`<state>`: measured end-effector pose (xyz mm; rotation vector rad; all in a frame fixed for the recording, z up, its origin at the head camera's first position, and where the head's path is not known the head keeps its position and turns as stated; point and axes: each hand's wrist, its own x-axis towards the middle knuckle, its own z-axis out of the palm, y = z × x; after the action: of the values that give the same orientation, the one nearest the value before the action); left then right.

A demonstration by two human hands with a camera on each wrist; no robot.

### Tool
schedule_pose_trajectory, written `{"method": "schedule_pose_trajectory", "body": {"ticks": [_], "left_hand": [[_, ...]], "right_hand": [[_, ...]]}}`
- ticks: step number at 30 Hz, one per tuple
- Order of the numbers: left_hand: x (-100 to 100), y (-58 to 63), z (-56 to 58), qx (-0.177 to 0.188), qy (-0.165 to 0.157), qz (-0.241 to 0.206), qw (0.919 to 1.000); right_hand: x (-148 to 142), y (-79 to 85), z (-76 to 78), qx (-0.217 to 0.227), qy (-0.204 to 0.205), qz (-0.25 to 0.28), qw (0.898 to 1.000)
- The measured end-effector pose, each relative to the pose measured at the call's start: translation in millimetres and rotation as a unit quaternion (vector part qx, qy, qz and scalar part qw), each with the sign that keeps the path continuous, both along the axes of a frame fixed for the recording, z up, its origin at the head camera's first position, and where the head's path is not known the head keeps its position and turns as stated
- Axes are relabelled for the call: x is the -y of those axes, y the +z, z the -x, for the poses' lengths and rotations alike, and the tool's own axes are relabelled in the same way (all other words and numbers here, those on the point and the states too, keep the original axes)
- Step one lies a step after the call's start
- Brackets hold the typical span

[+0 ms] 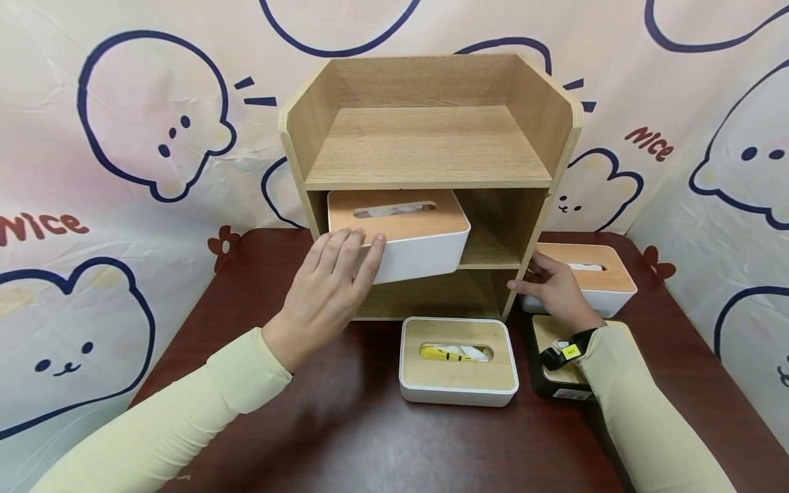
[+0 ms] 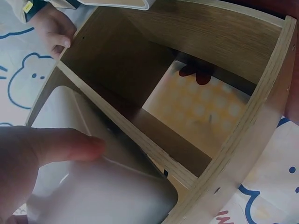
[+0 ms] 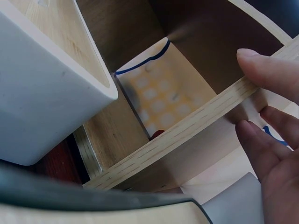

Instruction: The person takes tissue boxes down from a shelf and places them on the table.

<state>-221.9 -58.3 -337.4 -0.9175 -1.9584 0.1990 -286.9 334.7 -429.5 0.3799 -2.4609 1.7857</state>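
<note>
My left hand (image 1: 327, 294) grips a white tissue box (image 1: 422, 257) with a wood-look lid, fingers over the lid's left part and the thumb (image 2: 70, 149) against the white wall. The box is tilted and juts out of the middle compartment of a wooden shelf unit (image 1: 425, 147), on its left side. My right hand (image 1: 557, 291) holds the front edge of the unit's right side panel (image 3: 196, 126), thumb on one side and fingertips on the outer face. White tissue shows in the lid's slot.
A white tissue box with a yellow-and-white pack in its slot (image 1: 459, 363) lies before the unit. Right of the unit stand another white tissue box (image 1: 607, 274) and a black one with a wooden lid (image 1: 616, 335), partly behind my right wrist. All rest on the dark red table (image 1: 308, 431).
</note>
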Motion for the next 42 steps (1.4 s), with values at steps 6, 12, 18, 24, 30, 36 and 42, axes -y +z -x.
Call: {"method": "schedule_pose_trajectory", "body": {"ticks": [6,12,18,24,30,36,42], "left_hand": [[3,-0.3,0.4,0.006,0.015,0.001,0.9999],[6,-1.0,1.5,0.012,0.011,-0.012,0.9998],[11,-2.7,0.6,0.013,0.013,-0.012,0.9998],[14,-1.8,0.4,-0.001,-0.007,-0.03,0.9995],[19,-3.5,2.2,-0.004,-0.017,-0.033,0.9993],[24,-3.2,2.6,0.007,-0.02,-0.019,0.9996],[24,-5.3,1.6,0.003,-0.026,-0.025,0.9993]], "right_hand": [[0,0.0,-1.0,-0.003,0.003,0.007,1.0],[0,0.0,-1.2,-0.004,0.002,0.009,1.0],[0,-0.3,-1.3,-0.007,0.003,0.007,1.0],[0,0.6,-1.8,-0.007,0.002,0.003,1.0],[1,1.2,-1.3,0.001,0.0,0.001,1.0],[1,0.4,-0.9,-0.005,0.002,0.004,1.0],[1,-1.3,-0.6,-0.004,0.002,0.013,1.0]]}}
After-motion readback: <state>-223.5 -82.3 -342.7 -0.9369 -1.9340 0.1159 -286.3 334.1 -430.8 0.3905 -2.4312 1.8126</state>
